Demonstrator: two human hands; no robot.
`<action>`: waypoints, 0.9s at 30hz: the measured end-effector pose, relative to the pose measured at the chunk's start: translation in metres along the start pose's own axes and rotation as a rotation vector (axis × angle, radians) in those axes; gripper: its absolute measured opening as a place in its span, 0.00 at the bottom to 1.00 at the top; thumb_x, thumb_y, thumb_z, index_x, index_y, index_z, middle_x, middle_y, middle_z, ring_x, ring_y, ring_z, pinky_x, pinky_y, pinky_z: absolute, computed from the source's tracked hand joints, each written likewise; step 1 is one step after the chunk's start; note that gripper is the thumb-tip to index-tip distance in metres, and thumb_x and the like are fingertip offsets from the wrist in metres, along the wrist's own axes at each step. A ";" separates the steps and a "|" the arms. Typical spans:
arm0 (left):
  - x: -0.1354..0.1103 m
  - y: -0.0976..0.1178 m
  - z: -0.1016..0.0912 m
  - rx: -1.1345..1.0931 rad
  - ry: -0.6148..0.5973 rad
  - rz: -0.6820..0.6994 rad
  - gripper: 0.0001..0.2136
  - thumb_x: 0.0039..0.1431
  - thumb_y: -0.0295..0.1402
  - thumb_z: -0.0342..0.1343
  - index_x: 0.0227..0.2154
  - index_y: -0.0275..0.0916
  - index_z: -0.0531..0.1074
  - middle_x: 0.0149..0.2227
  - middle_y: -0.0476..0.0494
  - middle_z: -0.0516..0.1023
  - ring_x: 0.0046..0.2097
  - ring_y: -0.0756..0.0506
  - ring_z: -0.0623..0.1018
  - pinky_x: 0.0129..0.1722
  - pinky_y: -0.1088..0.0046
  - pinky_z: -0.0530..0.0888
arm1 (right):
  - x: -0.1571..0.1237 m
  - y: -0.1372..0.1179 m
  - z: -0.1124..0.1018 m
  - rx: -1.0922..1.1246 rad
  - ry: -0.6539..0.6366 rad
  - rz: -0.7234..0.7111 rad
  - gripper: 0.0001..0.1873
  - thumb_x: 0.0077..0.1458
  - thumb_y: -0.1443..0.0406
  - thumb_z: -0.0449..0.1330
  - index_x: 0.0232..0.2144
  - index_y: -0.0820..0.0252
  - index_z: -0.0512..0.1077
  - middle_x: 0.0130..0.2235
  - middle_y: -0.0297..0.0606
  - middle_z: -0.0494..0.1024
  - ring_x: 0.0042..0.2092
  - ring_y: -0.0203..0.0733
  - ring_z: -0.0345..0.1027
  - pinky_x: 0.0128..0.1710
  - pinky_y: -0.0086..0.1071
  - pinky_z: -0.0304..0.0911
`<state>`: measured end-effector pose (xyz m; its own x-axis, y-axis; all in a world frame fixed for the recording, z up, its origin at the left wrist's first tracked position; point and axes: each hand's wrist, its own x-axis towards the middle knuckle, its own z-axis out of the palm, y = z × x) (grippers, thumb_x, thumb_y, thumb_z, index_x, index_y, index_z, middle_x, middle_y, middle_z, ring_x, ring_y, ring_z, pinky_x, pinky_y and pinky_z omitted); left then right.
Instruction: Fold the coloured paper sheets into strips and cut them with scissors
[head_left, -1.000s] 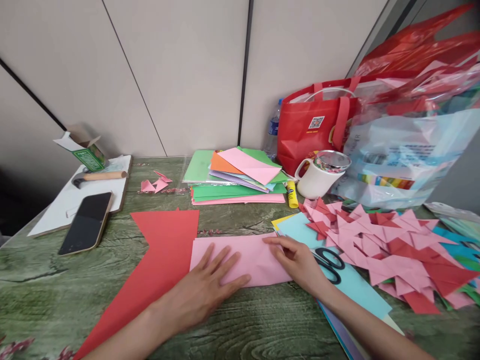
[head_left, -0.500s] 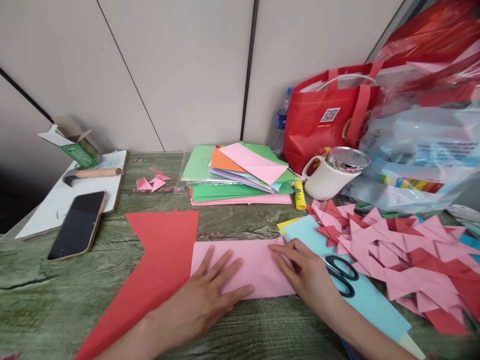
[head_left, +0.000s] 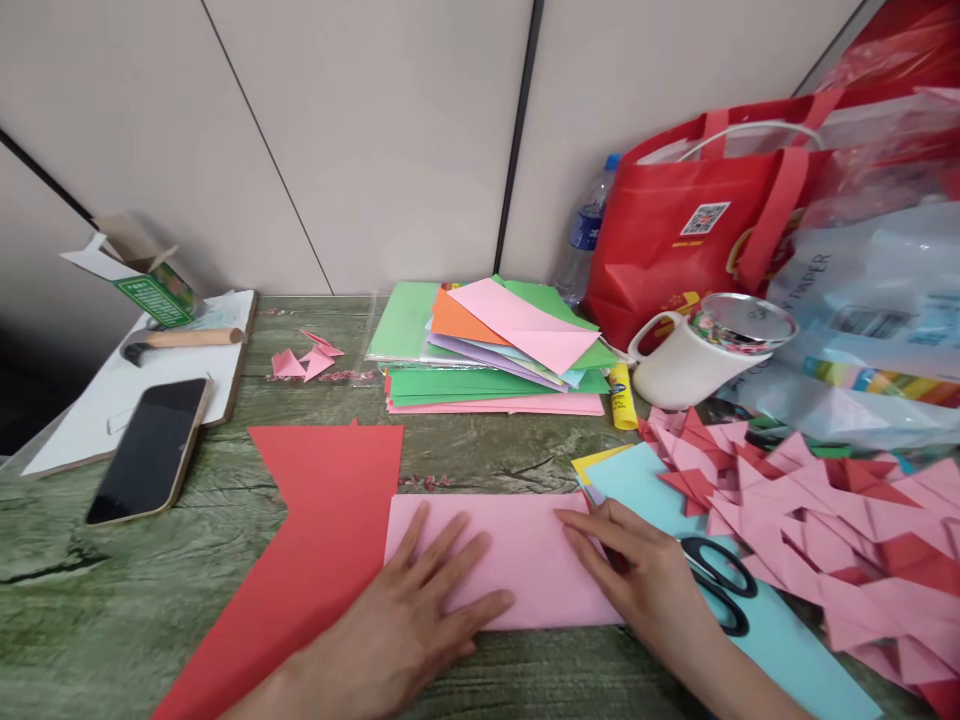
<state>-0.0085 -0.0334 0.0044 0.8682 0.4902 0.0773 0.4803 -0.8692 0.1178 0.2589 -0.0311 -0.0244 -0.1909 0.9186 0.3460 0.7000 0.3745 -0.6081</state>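
Observation:
A folded pink sheet of paper (head_left: 525, 560) lies flat on the table in front of me. My left hand (head_left: 420, 600) rests on its left part, fingers spread and pressed flat. At its right end is my right hand (head_left: 645, 570), thumb and forefinger drawn together in a pinch on the paper near the upper right corner; the other fingers are curled. Left of the sheet, a large red paper piece (head_left: 337, 510) with a notched edge touches or underlies it and runs toward my left forearm. Black-handled scissors (head_left: 724, 585) lie on light blue paper (head_left: 795, 630), partly behind my right hand.
Stacked coloured paper (head_left: 495, 385) sits near the wall, with a glue stick (head_left: 622, 397) and white mug (head_left: 675, 360) beside it. Folded pink and red pieces (head_left: 810, 530) pile up at right, before a red bag (head_left: 675, 230). A phone (head_left: 150, 450) and hammer (head_left: 187, 338) lie left.
My right hand has moved slightly down along the paper, and the upper right corner, raised before, now looks flatter. My left hand keeps its place. The view has shifted a little.

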 end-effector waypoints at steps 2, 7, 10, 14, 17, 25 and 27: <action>-0.001 -0.002 0.002 0.007 0.021 -0.009 0.32 0.56 0.28 0.59 0.62 0.47 0.53 0.62 0.35 0.58 0.64 0.32 0.54 0.54 0.38 0.59 | -0.001 0.000 0.000 -0.006 -0.001 0.005 0.11 0.58 0.67 0.55 0.40 0.62 0.76 0.25 0.34 0.67 0.24 0.35 0.63 0.23 0.28 0.60; -0.003 -0.006 0.005 0.020 0.035 -0.031 0.31 0.55 0.31 0.60 0.61 0.45 0.55 0.63 0.34 0.57 0.64 0.31 0.52 0.54 0.38 0.58 | 0.000 0.000 0.000 -0.005 0.011 -0.006 0.11 0.58 0.68 0.55 0.39 0.63 0.76 0.24 0.34 0.66 0.24 0.34 0.62 0.23 0.27 0.60; -0.003 -0.006 0.007 0.017 0.038 -0.039 0.29 0.57 0.30 0.57 0.61 0.45 0.56 0.63 0.35 0.56 0.64 0.32 0.51 0.54 0.39 0.57 | 0.000 0.000 0.000 -0.005 0.011 -0.013 0.11 0.58 0.68 0.55 0.39 0.63 0.76 0.24 0.34 0.66 0.24 0.34 0.62 0.23 0.27 0.60; -0.005 -0.007 0.008 0.003 0.045 -0.037 0.27 0.59 0.29 0.55 0.61 0.45 0.56 0.64 0.34 0.55 0.64 0.32 0.50 0.54 0.37 0.55 | 0.001 0.000 -0.001 0.002 -0.008 0.000 0.11 0.58 0.68 0.55 0.39 0.63 0.76 0.25 0.34 0.67 0.25 0.34 0.63 0.24 0.27 0.61; -0.005 -0.007 0.007 -0.007 0.041 -0.033 0.27 0.60 0.30 0.55 0.61 0.44 0.56 0.64 0.34 0.54 0.64 0.32 0.50 0.55 0.36 0.50 | 0.001 0.000 -0.001 0.004 -0.004 0.008 0.11 0.58 0.68 0.55 0.38 0.62 0.76 0.24 0.33 0.67 0.24 0.34 0.63 0.24 0.27 0.61; -0.005 -0.008 0.006 -0.033 0.014 -0.037 0.31 0.56 0.28 0.58 0.61 0.45 0.54 0.64 0.34 0.54 0.64 0.32 0.50 0.55 0.36 0.48 | 0.003 -0.003 -0.004 0.005 -0.004 0.027 0.10 0.57 0.67 0.55 0.37 0.63 0.76 0.23 0.32 0.66 0.23 0.33 0.62 0.22 0.26 0.60; -0.004 -0.007 0.006 -0.028 0.012 -0.036 0.31 0.56 0.29 0.59 0.61 0.44 0.55 0.64 0.33 0.54 0.64 0.32 0.51 0.54 0.35 0.50 | 0.004 -0.003 -0.004 0.008 -0.004 0.031 0.11 0.57 0.66 0.55 0.37 0.63 0.77 0.22 0.32 0.66 0.23 0.33 0.62 0.22 0.26 0.60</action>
<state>-0.0150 -0.0294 -0.0025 0.8486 0.5223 0.0838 0.5077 -0.8487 0.1480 0.2586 -0.0293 -0.0183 -0.1723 0.9302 0.3240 0.7000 0.3471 -0.6241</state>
